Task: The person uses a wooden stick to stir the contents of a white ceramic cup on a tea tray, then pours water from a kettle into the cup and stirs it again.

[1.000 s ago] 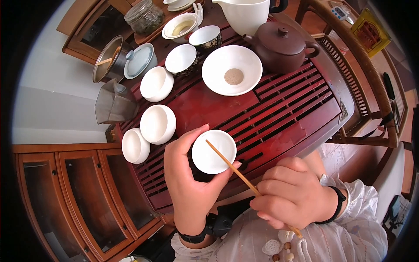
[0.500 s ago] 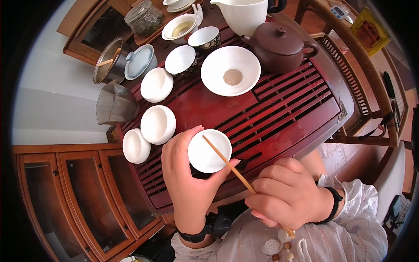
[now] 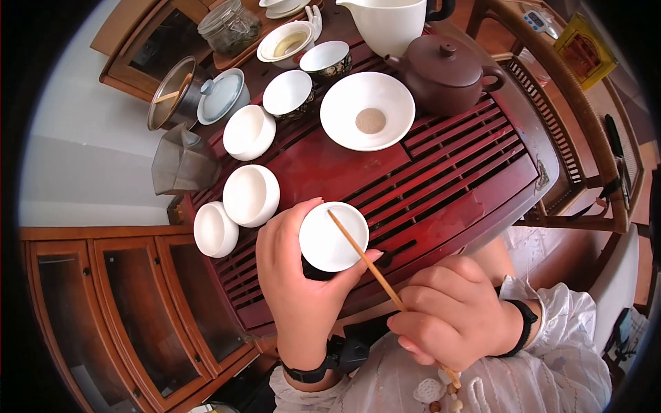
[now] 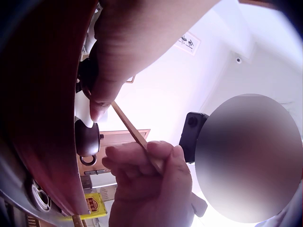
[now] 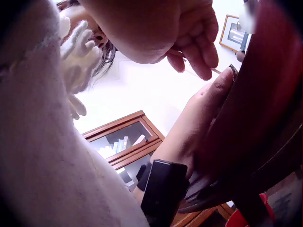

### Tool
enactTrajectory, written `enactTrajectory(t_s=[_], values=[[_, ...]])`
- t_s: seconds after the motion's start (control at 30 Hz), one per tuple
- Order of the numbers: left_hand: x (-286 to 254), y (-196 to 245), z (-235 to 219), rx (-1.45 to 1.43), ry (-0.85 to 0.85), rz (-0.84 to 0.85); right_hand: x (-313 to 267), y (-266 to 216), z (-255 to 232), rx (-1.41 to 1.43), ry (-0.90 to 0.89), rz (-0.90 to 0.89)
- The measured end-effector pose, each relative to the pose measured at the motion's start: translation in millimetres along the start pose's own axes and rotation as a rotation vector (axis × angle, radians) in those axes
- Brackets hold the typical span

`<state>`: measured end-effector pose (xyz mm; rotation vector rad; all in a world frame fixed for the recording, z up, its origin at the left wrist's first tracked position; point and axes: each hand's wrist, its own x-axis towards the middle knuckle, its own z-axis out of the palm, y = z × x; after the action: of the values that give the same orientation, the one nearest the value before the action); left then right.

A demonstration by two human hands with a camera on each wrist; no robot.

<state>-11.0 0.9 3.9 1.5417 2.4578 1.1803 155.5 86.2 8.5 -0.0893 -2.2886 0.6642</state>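
In the head view my left hand (image 3: 296, 282) grips a small cup (image 3: 333, 237), white inside and dark outside, with its mouth facing up at the tray's near edge. Fingers curve along the cup's left side while the thumb lies at its lower right. My right hand (image 3: 451, 310) holds a thin wooden stick (image 3: 375, 272) in curled fingers. The stick slants over the cup, its tip by the inner wall near the far rim. The left wrist view shows the stick (image 4: 129, 123) between the right hand's thumb and fingers.
On the red slatted tea tray (image 3: 303, 172) stand a wide white bowl (image 3: 344, 124) with a round strainer, a brown teapot (image 3: 444, 76), a white pitcher (image 3: 389, 27) and several cups (image 3: 249, 196). A grey glass pitcher (image 3: 182, 162) stands at the left edge. A wicker chair (image 3: 585, 117) is at right.
The stick's tip has shifted slightly toward the far rim inside the cup, and the right hand has moved a little left. The cup has moved slightly left in the left hand.
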Motion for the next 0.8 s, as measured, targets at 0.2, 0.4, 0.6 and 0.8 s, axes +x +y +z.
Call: enactTrajectory(t_s=[0.2, 0.4, 0.6, 0.8], values=[[-0.4, -1.7, 0.6, 0.004, 0.015, -0.001, -0.4, 0.0, 6.4, -0.011, 0.006, -0.022], [0.7, -0.1, 0.4, 0.004, 0.011, -0.013, 0.7, 1.0, 8.0, 0.060, 0.007, -0.019], [0.8, -2.5, -0.1, 0.021, 0.014, 0.034, 1.2, 1.1, 0.9, 0.014, -0.045, 0.000], [0.5, -3.1, 0.8, 0.002, 0.017, -0.007, 0.9, 2.2, 9.0, 0.103, -0.011, -0.007]])
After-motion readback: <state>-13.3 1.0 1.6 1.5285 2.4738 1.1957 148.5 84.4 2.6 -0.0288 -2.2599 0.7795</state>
